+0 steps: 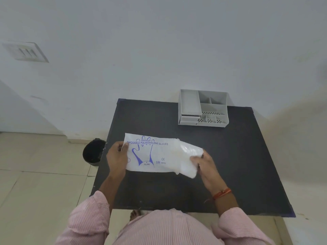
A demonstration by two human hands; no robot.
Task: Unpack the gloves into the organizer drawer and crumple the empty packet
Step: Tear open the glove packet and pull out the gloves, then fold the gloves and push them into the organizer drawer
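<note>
A white glove packet (152,154) with blue print lies flat over the middle of the black table (238,156). My left hand (117,156) pinches its left edge. A wad of clear gloves (188,158) sticks out of the packet's right end, and my right hand (205,164) grips that wad. The grey organizer (203,107) stands at the table's far edge against the wall; its small drawer (189,119) sits at the lower left front, and whether it is pulled out I cannot tell.
A black waste bin (93,152) stands on the tiled floor just left of the table. The white wall runs right behind the organizer. A bare foot (135,213) shows under the table's near edge.
</note>
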